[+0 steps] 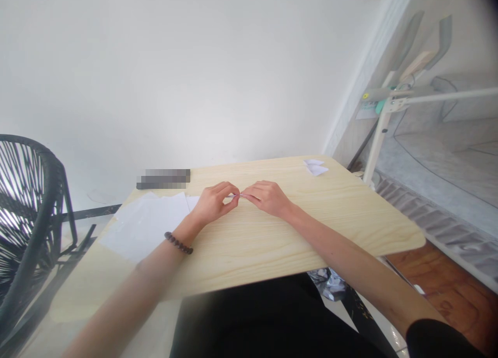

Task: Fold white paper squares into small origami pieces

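My left hand (217,202) and my right hand (268,197) meet over the middle of the wooden table (249,244). Between the pinched fingertips of both hands is a small strip of white paper (231,196), seen nearly edge-on and mostly hidden by the fingers. White paper sheets (151,223) lie spread at the left, partly behind my left wrist, which wears a dark bead bracelet (178,243). Two small folded white paper pieces (316,167) rest near the far right corner, apart from both hands.
A blurred dark object (163,179) lies at the back left edge of the table, near the white wall (194,78). A black woven chair (35,218) stands on the left. To the right are a white metal frame (377,145) and a grey bed-like surface (451,155).
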`<state>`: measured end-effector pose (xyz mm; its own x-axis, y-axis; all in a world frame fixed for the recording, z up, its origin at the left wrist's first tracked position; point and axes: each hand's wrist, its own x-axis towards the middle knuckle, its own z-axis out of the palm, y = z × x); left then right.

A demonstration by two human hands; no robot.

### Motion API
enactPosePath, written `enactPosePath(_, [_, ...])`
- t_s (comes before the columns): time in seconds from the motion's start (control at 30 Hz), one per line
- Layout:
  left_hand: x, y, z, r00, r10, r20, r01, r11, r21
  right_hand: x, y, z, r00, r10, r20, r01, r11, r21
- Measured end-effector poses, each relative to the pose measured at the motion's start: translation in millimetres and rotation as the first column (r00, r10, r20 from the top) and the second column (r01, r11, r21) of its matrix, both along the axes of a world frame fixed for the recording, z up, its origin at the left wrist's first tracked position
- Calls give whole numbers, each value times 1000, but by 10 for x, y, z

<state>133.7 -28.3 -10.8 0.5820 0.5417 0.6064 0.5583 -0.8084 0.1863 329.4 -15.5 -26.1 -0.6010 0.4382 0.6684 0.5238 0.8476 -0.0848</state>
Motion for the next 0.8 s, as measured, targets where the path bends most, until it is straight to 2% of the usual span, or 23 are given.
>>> enactPosePath(0.8, [-7, 20, -10, 1000, -11, -12, 11, 1000, 9, 2, -2, -14, 1000, 0, 3, 0, 1000, -4])
